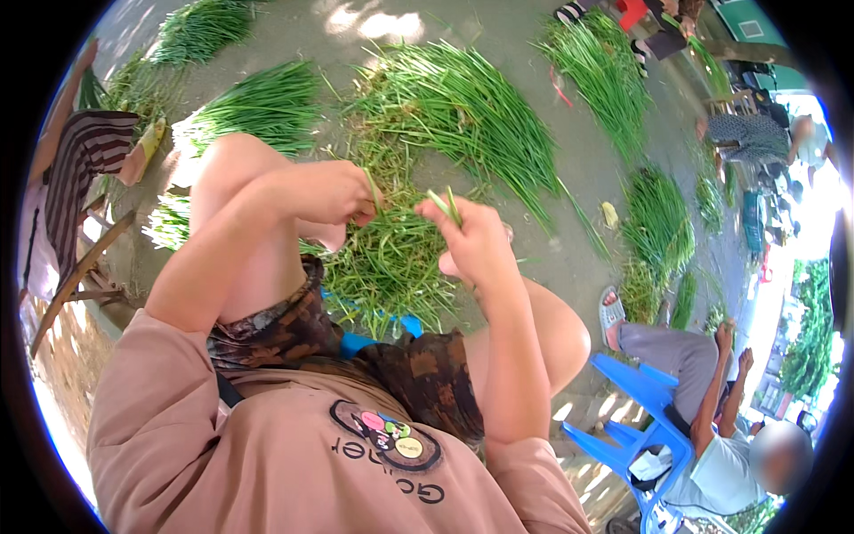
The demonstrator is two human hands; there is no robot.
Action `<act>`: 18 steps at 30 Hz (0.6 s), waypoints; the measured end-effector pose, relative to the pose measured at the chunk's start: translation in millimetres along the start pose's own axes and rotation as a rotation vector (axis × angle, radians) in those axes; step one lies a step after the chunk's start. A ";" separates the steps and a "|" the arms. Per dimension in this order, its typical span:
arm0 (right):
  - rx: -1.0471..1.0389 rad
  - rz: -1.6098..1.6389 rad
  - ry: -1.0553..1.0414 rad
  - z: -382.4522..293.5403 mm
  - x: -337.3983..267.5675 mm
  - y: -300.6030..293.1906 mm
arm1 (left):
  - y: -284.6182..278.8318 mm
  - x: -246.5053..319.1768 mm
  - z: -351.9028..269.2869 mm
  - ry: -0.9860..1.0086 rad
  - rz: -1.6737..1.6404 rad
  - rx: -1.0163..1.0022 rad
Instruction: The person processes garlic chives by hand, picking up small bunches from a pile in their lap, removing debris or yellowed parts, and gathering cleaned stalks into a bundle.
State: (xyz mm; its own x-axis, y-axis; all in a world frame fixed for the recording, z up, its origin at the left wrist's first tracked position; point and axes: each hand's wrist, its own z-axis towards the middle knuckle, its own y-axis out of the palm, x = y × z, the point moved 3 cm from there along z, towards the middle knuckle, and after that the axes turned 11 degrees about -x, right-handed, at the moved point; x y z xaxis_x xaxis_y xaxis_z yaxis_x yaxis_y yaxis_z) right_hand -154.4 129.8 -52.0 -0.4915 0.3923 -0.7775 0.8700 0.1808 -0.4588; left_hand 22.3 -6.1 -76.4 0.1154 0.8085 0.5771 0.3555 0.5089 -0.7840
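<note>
My left hand (343,193) is closed on a thin green leaf piece (372,185) at its fingertips, above my bent knee. To its right, my right hand (470,233) pinches short pale-green stalk pieces (446,205) between thumb and fingers. The two hands are apart. Below and between them lies a loose heap of green leaf trimmings (393,267) on the ground between my legs. Beyond the hands spreads a large pile of long green leafy stalks (467,120), which look like garlic chives, with yellowish scraps along its left side.
More stalk piles lie at the left (267,103), upper left (203,27), upper right (594,80) and right (657,217). A seated person (714,460) is at the lower right by a blue plastic chair (640,420). Other people sit at the left and far right. A wooden chair (80,280) stands left.
</note>
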 end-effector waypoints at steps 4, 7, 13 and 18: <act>0.101 0.389 -0.191 13.0 -2.7 4.7 | -6.2 0.9 3.1 -0.121 -0.103 -0.005; 0.143 0.298 -0.201 13.5 -14.2 28.5 | -13.1 14.0 15.6 -0.395 -0.249 -0.107; 0.333 0.308 -0.417 19.9 -11.1 46.4 | -8.8 19.9 17.7 -0.577 -0.476 -0.102; 0.505 0.228 -0.495 7.6 -19.5 45.0 | -20.8 28.5 23.4 -0.434 -0.433 -0.116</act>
State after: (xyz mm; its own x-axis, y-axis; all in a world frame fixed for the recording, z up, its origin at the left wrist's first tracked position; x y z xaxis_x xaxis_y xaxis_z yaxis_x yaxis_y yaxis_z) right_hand -106.0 123.5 -60.8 -0.3646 -0.1037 -0.9253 0.8874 -0.3397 -0.3116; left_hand -3.5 13.2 -49.0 -0.4407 0.5950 0.6721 0.3871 0.8015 -0.4558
